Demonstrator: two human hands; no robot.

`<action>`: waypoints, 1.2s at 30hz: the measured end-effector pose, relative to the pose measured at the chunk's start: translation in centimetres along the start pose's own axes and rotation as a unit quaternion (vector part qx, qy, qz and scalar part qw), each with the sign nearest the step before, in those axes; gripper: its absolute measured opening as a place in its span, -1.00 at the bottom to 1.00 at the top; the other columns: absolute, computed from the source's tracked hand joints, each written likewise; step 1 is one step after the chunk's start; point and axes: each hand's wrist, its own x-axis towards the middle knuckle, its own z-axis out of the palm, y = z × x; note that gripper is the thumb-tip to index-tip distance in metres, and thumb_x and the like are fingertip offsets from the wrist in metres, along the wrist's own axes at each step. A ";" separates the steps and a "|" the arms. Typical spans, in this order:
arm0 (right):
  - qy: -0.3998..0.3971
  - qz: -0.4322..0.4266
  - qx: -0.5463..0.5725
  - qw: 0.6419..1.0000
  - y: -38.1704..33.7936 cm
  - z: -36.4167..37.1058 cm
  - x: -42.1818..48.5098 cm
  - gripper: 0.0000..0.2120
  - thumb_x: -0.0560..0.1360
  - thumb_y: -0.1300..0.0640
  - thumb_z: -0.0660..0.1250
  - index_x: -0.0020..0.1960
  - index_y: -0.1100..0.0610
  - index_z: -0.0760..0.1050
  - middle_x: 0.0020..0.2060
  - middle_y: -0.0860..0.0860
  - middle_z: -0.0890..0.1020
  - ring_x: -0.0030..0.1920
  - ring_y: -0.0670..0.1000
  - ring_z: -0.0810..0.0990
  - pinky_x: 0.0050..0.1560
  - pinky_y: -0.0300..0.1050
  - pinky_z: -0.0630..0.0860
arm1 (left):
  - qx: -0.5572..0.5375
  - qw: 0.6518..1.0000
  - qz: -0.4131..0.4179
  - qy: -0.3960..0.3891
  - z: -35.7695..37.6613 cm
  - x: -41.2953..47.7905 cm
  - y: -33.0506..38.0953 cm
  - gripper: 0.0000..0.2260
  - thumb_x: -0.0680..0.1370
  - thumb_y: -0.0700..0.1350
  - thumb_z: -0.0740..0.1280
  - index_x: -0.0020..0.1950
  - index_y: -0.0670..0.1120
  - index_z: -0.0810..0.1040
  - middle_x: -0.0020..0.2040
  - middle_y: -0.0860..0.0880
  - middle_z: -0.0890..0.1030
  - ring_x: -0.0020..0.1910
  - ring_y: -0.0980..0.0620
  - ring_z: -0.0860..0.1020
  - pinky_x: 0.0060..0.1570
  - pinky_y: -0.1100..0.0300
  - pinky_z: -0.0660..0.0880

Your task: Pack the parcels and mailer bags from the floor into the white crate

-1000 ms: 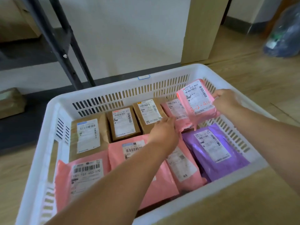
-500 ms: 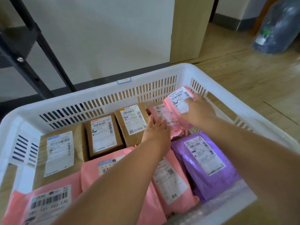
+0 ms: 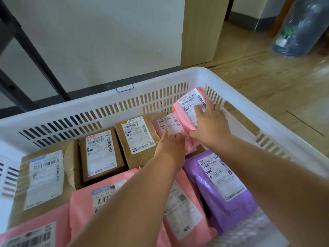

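the wooden floor [image 3: 267,82] carries the white crate [image 3: 236,97]. beyond the crate's far right corner a tan panel [image 3: 201,29] stands on the floor against the wall, and farther right of the crate lies a clear plastic bag [image 3: 302,27].

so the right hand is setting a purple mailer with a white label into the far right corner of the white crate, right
Not quite. The head view shows the mailer under the right hand is a pink mailer, not purple. The rest holds: it has a white label and is going into the far right corner of the white crate. The purple mailer lies flat nearer the camera, untouched.
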 end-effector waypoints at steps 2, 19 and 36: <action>0.008 0.015 -0.020 1.000 -0.5 -0.1 0.1 -0.23 0.41 -0.18 0.37 0.44 0.18 0.18 0.42 0.28 0.19 0.33 0.25 0.29 0.29 0.11 0.33 | -0.018 1.000 -0.008 0.009 0.2 -0.2 -0.3 -0.31 0.60 0.00 0.20 0.59 -0.15 -0.10 0.54 -0.13 0.10 0.51 -0.12 0.15 0.50 -0.11 -0.10; -0.187 0.006 0.060 0.980 0.2 4.5 2.7 -0.49 0.63 -0.10 0.10 0.52 0.01 0.14 0.57 -0.01 -0.19 0.48 0.21 0.21 0.39 0.14 0.27 | -0.077 0.996 -0.005 0.045 1.1 -1.2 -1.8 -0.25 0.51 -0.12 0.36 0.58 -0.14 -0.01 0.48 -0.09 0.22 0.45 -0.10 0.25 0.51 -0.09 -0.07; 0.073 -0.082 0.032 0.993 -7.3 -7.7 2.9 -0.76 0.41 0.40 0.21 0.03 0.25 0.53 -0.20 0.07 0.44 -0.18 0.07 0.41 -0.27 -0.06 0.32 | -0.061 0.976 -0.142 0.157 -0.9 -9.5 -7.6 -0.45 0.65 -0.03 -0.01 0.59 -0.05 -0.16 0.57 -0.07 -0.28 0.53 -0.06 -0.34 0.38 -0.31 -0.40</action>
